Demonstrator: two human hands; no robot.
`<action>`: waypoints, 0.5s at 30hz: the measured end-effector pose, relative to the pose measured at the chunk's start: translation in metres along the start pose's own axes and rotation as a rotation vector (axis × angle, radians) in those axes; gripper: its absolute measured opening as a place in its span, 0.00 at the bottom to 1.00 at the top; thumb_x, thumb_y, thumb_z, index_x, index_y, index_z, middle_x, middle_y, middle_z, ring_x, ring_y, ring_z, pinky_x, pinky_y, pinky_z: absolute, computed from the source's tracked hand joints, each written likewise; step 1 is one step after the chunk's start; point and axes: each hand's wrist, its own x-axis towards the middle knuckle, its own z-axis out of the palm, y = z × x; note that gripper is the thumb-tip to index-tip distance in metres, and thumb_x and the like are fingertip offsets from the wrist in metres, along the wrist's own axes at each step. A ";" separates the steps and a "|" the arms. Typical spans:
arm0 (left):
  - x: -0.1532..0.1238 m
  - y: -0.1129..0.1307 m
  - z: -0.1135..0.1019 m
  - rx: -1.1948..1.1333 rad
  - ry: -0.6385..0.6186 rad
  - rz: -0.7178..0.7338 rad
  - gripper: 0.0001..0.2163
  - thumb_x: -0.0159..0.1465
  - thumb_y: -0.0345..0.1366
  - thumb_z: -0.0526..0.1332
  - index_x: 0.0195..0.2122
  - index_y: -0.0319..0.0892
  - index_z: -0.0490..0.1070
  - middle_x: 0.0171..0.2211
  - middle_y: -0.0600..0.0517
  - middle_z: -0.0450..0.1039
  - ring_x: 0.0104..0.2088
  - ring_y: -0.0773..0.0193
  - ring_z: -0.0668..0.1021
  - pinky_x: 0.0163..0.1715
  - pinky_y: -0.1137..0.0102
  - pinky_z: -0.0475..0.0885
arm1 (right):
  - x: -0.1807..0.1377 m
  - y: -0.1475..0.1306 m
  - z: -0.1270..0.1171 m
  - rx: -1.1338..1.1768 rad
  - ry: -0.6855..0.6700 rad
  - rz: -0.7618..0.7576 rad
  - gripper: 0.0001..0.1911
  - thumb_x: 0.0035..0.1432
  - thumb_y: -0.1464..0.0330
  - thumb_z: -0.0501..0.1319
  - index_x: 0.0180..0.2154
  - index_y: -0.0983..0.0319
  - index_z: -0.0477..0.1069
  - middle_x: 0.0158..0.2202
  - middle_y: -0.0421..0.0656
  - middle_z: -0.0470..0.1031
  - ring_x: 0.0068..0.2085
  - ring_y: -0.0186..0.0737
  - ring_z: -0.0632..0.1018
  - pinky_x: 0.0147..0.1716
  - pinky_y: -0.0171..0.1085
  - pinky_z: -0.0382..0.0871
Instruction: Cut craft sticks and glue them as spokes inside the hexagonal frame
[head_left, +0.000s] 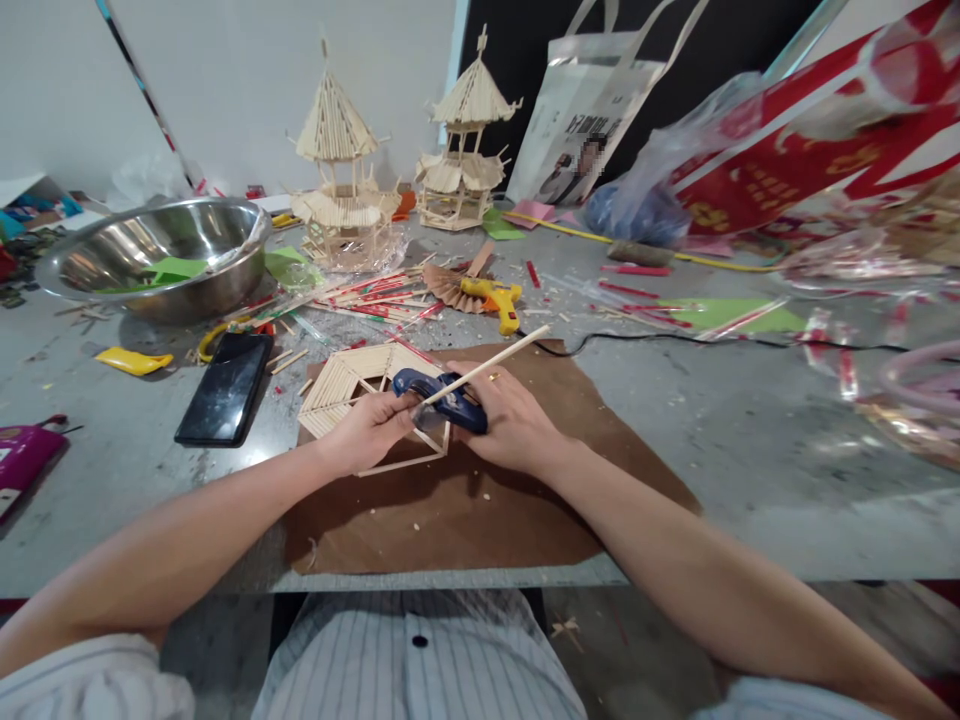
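Over the brown sheet (525, 510), my right hand (514, 415) is wrapped round a pair of blue-handled clippers (466, 408); their jaws are mostly hidden. A pale wooden stick (510, 360) slants up to the right across the clippers. Its lower end meets the fingertips of my left hand (375, 430), which are pinched together on it. Beneath and behind both hands lies a flat, many-sided frame of thin sticks (334, 390), partly filled with rows of sticks and partly covered by my left hand.
Behind stand two stick pagodas (337, 150) (472, 130), a steel bowl (157, 260) and a yellow glue gun (495, 300). Loose sticks (382, 300) are scattered in front of them. A black phone (225, 390) lies left, and a black cord (637, 338) runs right.
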 end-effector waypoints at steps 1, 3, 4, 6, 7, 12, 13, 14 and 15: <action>0.000 0.001 0.000 -0.015 -0.009 -0.014 0.14 0.59 0.41 0.49 0.25 0.36 0.64 0.17 0.57 0.55 0.20 0.74 0.58 0.21 0.77 0.56 | 0.000 0.001 0.000 0.001 0.004 -0.014 0.29 0.42 0.69 0.57 0.49 0.66 0.57 0.46 0.52 0.67 0.47 0.47 0.67 0.46 0.45 0.61; -0.001 0.003 -0.001 -0.043 -0.028 -0.041 0.14 0.59 0.42 0.49 0.23 0.37 0.63 0.15 0.59 0.51 0.18 0.75 0.56 0.18 0.77 0.54 | -0.001 0.002 0.001 0.000 0.011 -0.050 0.29 0.42 0.68 0.57 0.49 0.66 0.57 0.45 0.52 0.67 0.47 0.48 0.67 0.47 0.46 0.61; -0.001 0.003 -0.001 -0.058 -0.040 -0.050 0.14 0.59 0.42 0.49 0.23 0.37 0.63 0.15 0.59 0.50 0.17 0.75 0.55 0.18 0.77 0.53 | -0.001 0.003 0.001 -0.001 0.013 -0.067 0.29 0.42 0.68 0.57 0.49 0.66 0.57 0.45 0.52 0.67 0.47 0.49 0.67 0.47 0.47 0.60; -0.002 0.001 -0.002 -0.088 -0.067 -0.058 0.15 0.59 0.43 0.49 0.22 0.37 0.61 0.14 0.60 0.50 0.16 0.76 0.54 0.16 0.77 0.50 | 0.000 0.004 0.001 -0.006 0.010 -0.086 0.29 0.43 0.68 0.56 0.50 0.66 0.56 0.45 0.52 0.66 0.47 0.49 0.67 0.47 0.48 0.60; -0.002 0.000 -0.003 -0.100 -0.081 -0.061 0.15 0.59 0.43 0.49 0.22 0.38 0.61 0.13 0.60 0.50 0.16 0.76 0.54 0.16 0.77 0.50 | 0.000 0.004 0.001 -0.008 0.005 -0.089 0.29 0.43 0.68 0.56 0.50 0.65 0.56 0.46 0.52 0.66 0.48 0.50 0.67 0.47 0.49 0.60; -0.001 -0.007 -0.005 -0.091 -0.123 -0.088 0.16 0.59 0.44 0.49 0.21 0.38 0.59 0.13 0.60 0.48 0.15 0.75 0.53 0.15 0.76 0.48 | 0.001 0.003 -0.001 -0.009 -0.005 -0.089 0.31 0.43 0.67 0.56 0.51 0.64 0.54 0.47 0.52 0.65 0.49 0.50 0.66 0.48 0.51 0.59; -0.001 -0.006 -0.005 -0.072 -0.119 -0.079 0.15 0.59 0.44 0.49 0.21 0.38 0.59 0.14 0.60 0.48 0.16 0.75 0.53 0.16 0.76 0.48 | 0.001 0.003 -0.001 -0.011 -0.005 -0.082 0.31 0.43 0.67 0.56 0.51 0.63 0.55 0.47 0.52 0.65 0.49 0.50 0.65 0.48 0.51 0.58; -0.001 -0.006 -0.005 -0.049 -0.111 -0.066 0.15 0.59 0.43 0.48 0.22 0.38 0.60 0.15 0.59 0.49 0.16 0.75 0.53 0.16 0.77 0.49 | 0.001 0.003 -0.001 -0.014 -0.008 -0.074 0.30 0.42 0.67 0.56 0.51 0.63 0.55 0.47 0.52 0.66 0.50 0.50 0.65 0.49 0.51 0.57; 0.000 -0.005 -0.005 -0.026 -0.104 -0.054 0.14 0.60 0.42 0.48 0.22 0.38 0.61 0.15 0.59 0.50 0.17 0.75 0.54 0.17 0.77 0.51 | 0.001 0.002 -0.001 -0.017 -0.013 -0.063 0.30 0.42 0.67 0.56 0.50 0.63 0.56 0.46 0.52 0.66 0.49 0.50 0.66 0.50 0.52 0.56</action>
